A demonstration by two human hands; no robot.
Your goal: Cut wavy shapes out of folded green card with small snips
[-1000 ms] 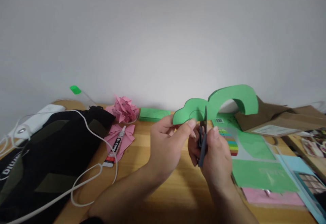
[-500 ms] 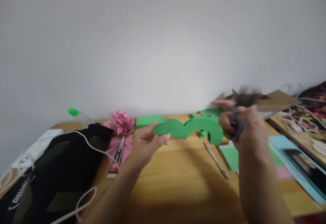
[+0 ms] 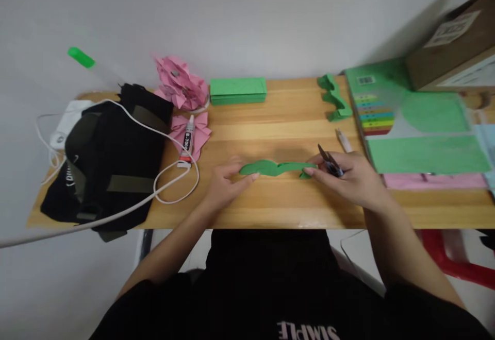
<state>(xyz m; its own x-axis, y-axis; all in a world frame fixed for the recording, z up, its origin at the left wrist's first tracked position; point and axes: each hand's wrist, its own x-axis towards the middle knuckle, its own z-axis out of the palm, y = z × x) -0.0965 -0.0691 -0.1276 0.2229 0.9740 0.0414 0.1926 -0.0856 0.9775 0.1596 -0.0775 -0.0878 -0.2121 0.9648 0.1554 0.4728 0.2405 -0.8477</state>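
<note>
A wavy green paper cutout point(image 3: 266, 167) is stretched between my two hands above the wooden table. Its left end is pinched between the thumb and fingers of my left hand point(image 3: 224, 188). The thumb and forefinger of my right hand point(image 3: 358, 180) grip the other end. That same hand also keeps hold of a pair of scissors point(image 3: 330, 162), whose dark blades point up and left, away from the paper. Beyond my right hand lies a pale pen-like tool point(image 3: 344, 140), partly covered by the hand.
Folded green paper strips point(image 3: 237, 90) and a curled green offcut point(image 3: 334, 98) lie toward the wall. Left are a pink paper flower point(image 3: 180, 82), a glue tube point(image 3: 187, 141), a black bag point(image 3: 112, 175) and a looping white cable point(image 3: 197, 175). Right are green paper packs point(image 3: 429, 154) and a cardboard box point(image 3: 456, 46).
My view has tipped downward. My right hand, earlier raised and blurred with the scissors just beside the cutout, now pinches the cutout's right end. My left hand keeps its hold.
</note>
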